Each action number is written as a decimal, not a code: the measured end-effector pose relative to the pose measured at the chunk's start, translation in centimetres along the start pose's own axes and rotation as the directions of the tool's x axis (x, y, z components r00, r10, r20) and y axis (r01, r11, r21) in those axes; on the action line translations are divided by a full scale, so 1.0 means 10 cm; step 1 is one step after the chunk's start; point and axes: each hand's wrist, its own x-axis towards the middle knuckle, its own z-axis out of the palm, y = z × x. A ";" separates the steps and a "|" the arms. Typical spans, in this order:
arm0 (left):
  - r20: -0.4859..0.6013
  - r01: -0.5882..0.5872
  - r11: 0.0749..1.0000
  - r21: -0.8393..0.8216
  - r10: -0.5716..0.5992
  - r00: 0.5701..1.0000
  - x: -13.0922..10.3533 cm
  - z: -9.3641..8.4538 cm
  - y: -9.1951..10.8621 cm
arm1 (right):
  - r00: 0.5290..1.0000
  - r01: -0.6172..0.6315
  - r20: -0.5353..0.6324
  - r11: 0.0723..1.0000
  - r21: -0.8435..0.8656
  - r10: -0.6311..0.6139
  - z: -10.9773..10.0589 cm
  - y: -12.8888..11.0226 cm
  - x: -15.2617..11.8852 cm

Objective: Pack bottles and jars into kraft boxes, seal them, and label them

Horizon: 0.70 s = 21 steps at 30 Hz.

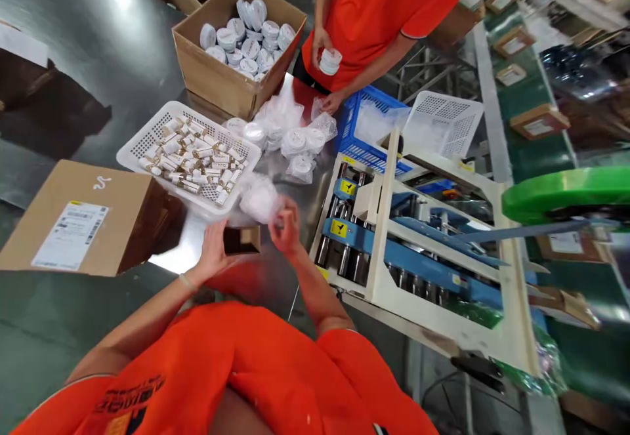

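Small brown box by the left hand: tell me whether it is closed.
No, the small brown box beside the left hand is open, its hollow inside showing.

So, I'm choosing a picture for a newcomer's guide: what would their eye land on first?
Probably the bright green wheel-like part at the right edge, then the open cardboard box of round white containers beyond the white basket of small bottles. Nearer, the left hand is at a small open box, and the right hand at a blurred white bundle.
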 end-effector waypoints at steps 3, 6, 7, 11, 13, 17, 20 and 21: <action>-0.075 -0.036 0.994 -0.107 0.028 0.997 0.06 0.07 -0.05 | 0.918 0.180 0.369 0.981 -0.066 -0.144 -0.01 -0.37 -0.51; -0.064 -0.083 0.985 -0.152 0.074 0.995 0.09 0.06 -0.05 | 0.827 0.186 0.554 0.976 -0.111 -0.095 0.29 -0.52 -0.52; -0.035 -0.099 0.985 -0.143 0.095 0.995 0.10 0.04 -0.04 | 0.792 0.156 0.607 0.982 -0.109 -0.058 0.42 -0.52 -0.44; 0.149 -0.121 0.992 -0.026 0.124 0.981 0.11 -0.04 0.05 | 0.481 0.033 0.876 0.997 -0.067 0.043 0.73 -0.32 0.09; 0.214 -0.113 0.993 0.017 0.107 0.971 0.11 -0.06 0.11 | 0.377 0.032 0.925 0.998 -0.056 0.040 0.73 -0.21 0.42; 0.326 -0.159 0.983 0.094 0.121 0.938 0.14 -0.10 0.23 | 0.609 0.183 0.793 0.970 -0.160 0.016 0.86 -0.20 1.19; 0.380 -0.193 0.974 0.123 0.133 0.915 0.17 -0.14 0.28 | 0.690 0.387 0.723 0.864 -0.323 -0.039 1.33 -0.33 1.64; 0.385 -0.193 0.973 0.130 0.130 0.914 0.18 -0.15 0.29 | 0.653 0.445 0.756 0.832 -0.333 -0.047 1.50 -0.37 1.73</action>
